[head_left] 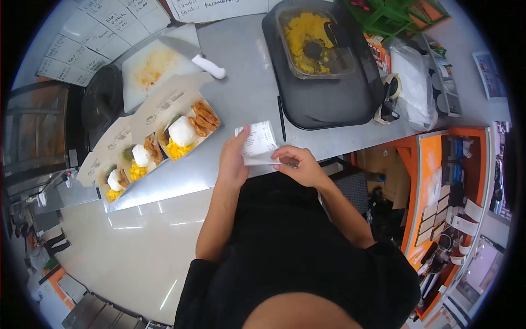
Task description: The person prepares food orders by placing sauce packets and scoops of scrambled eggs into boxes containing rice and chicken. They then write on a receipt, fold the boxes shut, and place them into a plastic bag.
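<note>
A printed paper receipt (257, 141) is held up near the counter's front edge, between my two hands. My left hand (234, 159) grips its left side, with the thumb over the front. At the lower right corner, the fingers of my right hand (301, 166) pinch the paper. A black pen (281, 118) lies on the steel counter (241, 82) just beyond the receipt. To the left stand three open cardboard food boxes, the nearest box (189, 131) holding white rice, yellow food and browned pieces.
A black tray (329, 107) carries a clear container (344, 66) of yellow food with a dark utensil in it. A white-handled knife (208, 66) rests partly on a stained cutting board (131, 82). Plastic bags (413, 88) lie at the right, above an orange shelf unit (413, 181).
</note>
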`<state>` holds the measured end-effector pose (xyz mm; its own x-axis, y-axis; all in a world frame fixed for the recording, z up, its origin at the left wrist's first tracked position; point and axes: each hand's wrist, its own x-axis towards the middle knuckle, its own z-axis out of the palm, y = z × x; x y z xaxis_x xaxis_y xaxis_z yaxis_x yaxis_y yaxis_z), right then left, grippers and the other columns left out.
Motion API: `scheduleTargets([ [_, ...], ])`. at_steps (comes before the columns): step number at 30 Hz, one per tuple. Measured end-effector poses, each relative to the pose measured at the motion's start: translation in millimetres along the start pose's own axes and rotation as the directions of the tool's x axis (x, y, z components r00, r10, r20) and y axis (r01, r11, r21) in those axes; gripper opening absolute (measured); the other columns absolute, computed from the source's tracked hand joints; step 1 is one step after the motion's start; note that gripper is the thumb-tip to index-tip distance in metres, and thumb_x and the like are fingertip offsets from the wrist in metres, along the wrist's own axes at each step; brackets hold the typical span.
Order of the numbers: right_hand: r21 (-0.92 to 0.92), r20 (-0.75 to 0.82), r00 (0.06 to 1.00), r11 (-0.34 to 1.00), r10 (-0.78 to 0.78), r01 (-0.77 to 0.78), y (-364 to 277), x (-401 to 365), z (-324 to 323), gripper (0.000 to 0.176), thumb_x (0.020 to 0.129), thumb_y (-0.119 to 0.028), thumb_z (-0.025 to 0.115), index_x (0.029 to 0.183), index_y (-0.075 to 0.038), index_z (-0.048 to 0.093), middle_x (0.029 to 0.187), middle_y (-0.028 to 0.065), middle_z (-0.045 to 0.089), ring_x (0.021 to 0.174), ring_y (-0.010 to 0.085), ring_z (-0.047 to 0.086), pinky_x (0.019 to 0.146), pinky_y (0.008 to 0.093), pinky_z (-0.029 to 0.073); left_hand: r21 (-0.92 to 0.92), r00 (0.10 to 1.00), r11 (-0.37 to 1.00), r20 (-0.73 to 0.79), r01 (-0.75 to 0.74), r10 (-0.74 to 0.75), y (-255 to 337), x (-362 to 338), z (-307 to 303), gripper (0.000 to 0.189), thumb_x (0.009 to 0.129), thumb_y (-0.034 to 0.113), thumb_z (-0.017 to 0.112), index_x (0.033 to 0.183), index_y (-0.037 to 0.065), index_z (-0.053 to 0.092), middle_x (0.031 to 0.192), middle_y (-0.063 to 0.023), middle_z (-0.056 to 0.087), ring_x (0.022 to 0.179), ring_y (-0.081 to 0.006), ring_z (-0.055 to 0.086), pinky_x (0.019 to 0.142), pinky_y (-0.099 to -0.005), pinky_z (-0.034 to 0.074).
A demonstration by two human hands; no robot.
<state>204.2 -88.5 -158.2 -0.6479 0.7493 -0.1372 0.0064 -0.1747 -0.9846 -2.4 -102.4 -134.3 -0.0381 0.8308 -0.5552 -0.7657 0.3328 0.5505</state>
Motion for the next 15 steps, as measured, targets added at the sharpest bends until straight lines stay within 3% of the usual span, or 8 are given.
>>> scheduleTargets([
  [3,-0.100,-0.099,0.995,0.995,-0.023,0.013,-17.1,-1.5,10.0,0.019,0.091,-0.007,0.071,0.107,-0.001,0.066,0.095,0.0022,0.070,0.090,0.0107,0.063,0.081,0.0289,0.053,0.048,1.000,0.999,0.010,-0.001,0.001,12.9,-7.8,9.4,0.029,0.101,0.028,0.060,0.111,0.001,0.064,0.106,-0.0074,0.069,0.100,-0.0177,0.066,0.094,-0.0333,0.048],
  [6,0.077,-0.094,0.996,0.997,0.002,0.005,-9.2,-4.2,11.7,0.020,0.089,-0.006,0.072,0.107,0.000,0.066,0.090,0.0013,0.070,0.086,0.0105,0.063,0.078,0.0279,0.052,-0.057,0.999,0.998,0.033,0.006,-0.004,25.2,-12.2,9.7,0.032,0.101,0.030,0.058,0.112,0.001,0.064,0.110,-0.0089,0.068,0.107,-0.0188,0.063,0.100,-0.0352,0.044],
  [8,-0.124,-0.114,0.991,0.991,-0.066,0.051,7.5,-7.2,8.6,0.023,0.086,-0.007,0.076,0.106,-0.001,0.066,0.093,0.0031,0.070,0.082,0.0106,0.063,0.071,0.0300,0.052,0.065,0.981,0.997,0.191,-0.032,0.019,29.2,-8.5,-2.3,0.038,0.101,0.033,0.056,0.114,-0.002,0.064,0.116,-0.0104,0.066,0.114,-0.0192,0.059,0.104,-0.0372,0.040],
  [9,-0.128,-0.117,0.991,0.991,-0.065,0.050,4.1,-9.2,13.8,0.023,0.086,-0.007,0.076,0.106,-0.001,0.066,0.093,0.0031,0.070,0.082,0.0106,0.063,0.071,0.0300,0.052,0.063,0.981,0.998,0.195,-0.030,0.018,33.7,-9.4,-6.4,0.038,0.101,0.033,0.056,0.114,-0.002,0.064,0.116,-0.0104,0.066,0.114,-0.0192,0.059,0.104,-0.0372,0.040],
  [11,-0.359,-0.328,0.941,0.932,-0.083,-0.043,-8.1,-12.7,29.8,0.020,0.086,-0.004,0.074,0.101,-0.001,0.062,0.082,0.0027,0.064,0.084,0.0119,0.059,0.073,0.0289,0.049,0.169,0.938,0.986,0.339,0.009,-0.067,46.2,-12.6,-13.6,0.032,0.098,0.027,0.061,0.111,-0.002,0.067,0.120,-0.0094,0.065,0.114,-0.0186,0.058,0.103,-0.0350,0.040],
  [12,-0.360,-0.325,0.942,0.932,-0.086,-0.039,-5.1,-14.2,31.7,0.020,0.086,-0.004,0.074,0.101,-0.001,0.062,0.082,0.0027,0.064,0.084,0.0119,0.059,0.073,0.0289,0.049,0.168,0.938,0.986,0.340,0.005,-0.063,51.5,-14.0,-18.9,0.032,0.098,0.027,0.061,0.111,-0.002,0.067,0.120,-0.0094,0.065,0.114,-0.0186,0.058,0.103,-0.0350,0.040],
  [14,-0.723,-0.418,0.774,0.690,-0.475,0.033,5.4,-19.8,29.1,0.024,0.080,-0.003,0.075,0.098,-0.002,0.060,0.078,0.0072,0.060,0.069,0.0233,0.059,0.065,0.0361,0.047,0.437,0.917,0.883,0.399,-0.169,-0.022,61.5,-18.4,-29.9,0.027,0.096,0.023,0.066,0.107,-0.001,0.071,0.119,-0.0063,0.065,0.108,-0.0168,0.059,0.097,-0.0316,0.043],
  [15,-0.719,-0.418,0.774,0.694,-0.475,0.037,4.4,-23.9,27.3,0.024,0.080,-0.003,0.075,0.098,-0.002,0.060,0.078,0.0072,0.060,0.069,0.0233,0.059,0.065,0.0361,0.047,0.441,0.918,0.881,0.395,-0.170,-0.021,69.0,-22.1,-31.5,0.027,0.096,0.023,0.066,0.107,-0.001,0.071,0.119,-0.0063,0.065,0.108,-0.0168,0.059,0.097,-0.0316,0.043],
])
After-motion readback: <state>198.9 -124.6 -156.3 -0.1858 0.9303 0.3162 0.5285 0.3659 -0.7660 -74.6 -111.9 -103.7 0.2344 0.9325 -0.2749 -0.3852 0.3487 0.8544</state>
